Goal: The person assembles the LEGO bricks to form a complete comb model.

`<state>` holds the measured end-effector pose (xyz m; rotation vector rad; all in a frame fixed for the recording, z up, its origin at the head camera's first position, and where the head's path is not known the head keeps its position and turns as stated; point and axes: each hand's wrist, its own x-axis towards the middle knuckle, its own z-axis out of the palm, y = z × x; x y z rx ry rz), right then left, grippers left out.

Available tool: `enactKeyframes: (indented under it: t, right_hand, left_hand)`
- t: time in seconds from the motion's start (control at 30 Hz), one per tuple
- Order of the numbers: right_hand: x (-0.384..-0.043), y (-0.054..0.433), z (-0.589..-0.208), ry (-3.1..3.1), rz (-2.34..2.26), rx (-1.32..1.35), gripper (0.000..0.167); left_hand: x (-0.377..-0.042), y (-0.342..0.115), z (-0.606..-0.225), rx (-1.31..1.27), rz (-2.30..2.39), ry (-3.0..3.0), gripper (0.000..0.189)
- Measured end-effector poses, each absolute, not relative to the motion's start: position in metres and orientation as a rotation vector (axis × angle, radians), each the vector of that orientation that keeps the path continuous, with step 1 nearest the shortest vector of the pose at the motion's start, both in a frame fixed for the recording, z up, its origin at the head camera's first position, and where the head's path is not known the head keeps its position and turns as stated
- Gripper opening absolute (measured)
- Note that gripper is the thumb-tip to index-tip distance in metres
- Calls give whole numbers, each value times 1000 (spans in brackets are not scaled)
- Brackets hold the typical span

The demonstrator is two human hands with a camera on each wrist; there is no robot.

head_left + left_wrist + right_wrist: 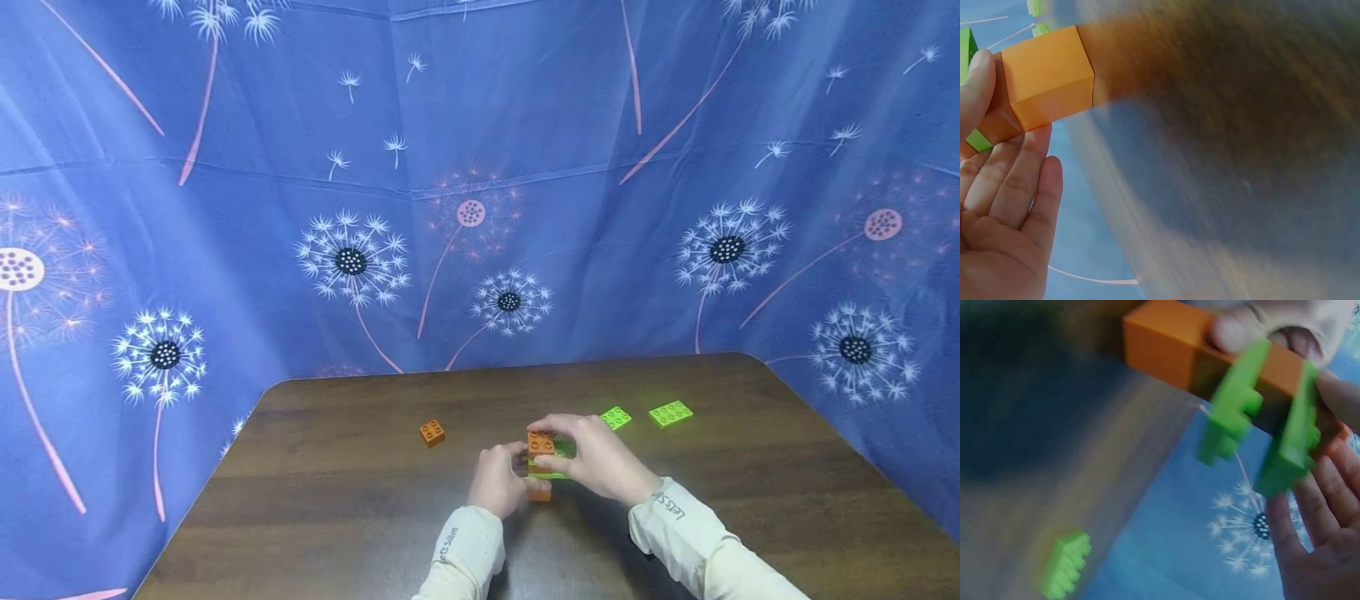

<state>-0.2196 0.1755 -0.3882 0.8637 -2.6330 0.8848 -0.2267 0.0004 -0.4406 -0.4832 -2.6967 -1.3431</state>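
A tower of orange bricks (1050, 69) and green plates stands upright at the front middle of the table. Two green plates (1235, 400) jut out from its side in the right wrist view. My left hand (497, 482) grips the tower low down, its thumb across the bricks. Higher up, my right hand (600, 457) pinches the top orange brick (541, 442) between thumb and fingers. Below the left fingertips shows the bottom orange brick (538, 493). The hands cover part of the tower's middle.
One loose orange brick (432, 432) lies on the brown wooden table (337, 492) left of the tower. Beyond the right hand lie two loose green plates, a nearer one (617, 418) and another (671, 413) farther right. A blue dandelion-print cloth (450, 108) hangs behind the table.
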Motion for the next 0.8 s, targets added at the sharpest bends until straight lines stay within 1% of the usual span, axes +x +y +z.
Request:
enactKeyframes:
  t: [0.1, 0.17, 0.23, 0.3, 0.37, 0.43, 0.5, 0.57, 0.6, 0.7, 0.8]
  right_hand:
    - [-214, 172, -401, -2587, 841, 835, 45]
    - [-212, 175, -403, -2585, 833, 852, 53]
    - [-211, 183, -402, -2620, 874, 870, 62]
    - [-213, 199, -398, -2673, 993, 878, 68]
    - [-219, 218, -395, -2719, 1117, 830, 65]
    - [-229, 238, -396, -2762, 1122, 736, 54]
    - [-242, 253, -403, -2810, 978, 665, 43]
    - [-255, 263, -415, -2846, 747, 641, 37]
    - [-261, 266, -422, -2853, 628, 649, 37]
    - [-275, 272, -440, -2841, 407, 688, 46]
    - [-281, 274, -449, -2833, 333, 670, 46]
  left_hand:
    - [-225, -2, -443, -457, -1334, -2709, 45]
    - [-224, -2, -444, -436, -1338, -2721, 47]
    - [-224, -1, -444, -425, -1333, -2724, 50]
    - [-224, -1, -444, -438, -1326, -2713, 50]
    - [-224, 0, -444, -438, -1319, -2708, 52]
    - [-224, 0, -444, -439, -1320, -2699, 53]
    - [-224, 0, -443, -425, -1319, -2700, 55]
    - [-224, -1, -444, -414, -1330, -2703, 53]
    - [-225, -1, -445, -412, -1332, -2705, 52]
    - [-226, 0, -445, -416, -1317, -2715, 49]
    - [-226, 2, -444, -419, -1300, -2723, 50]
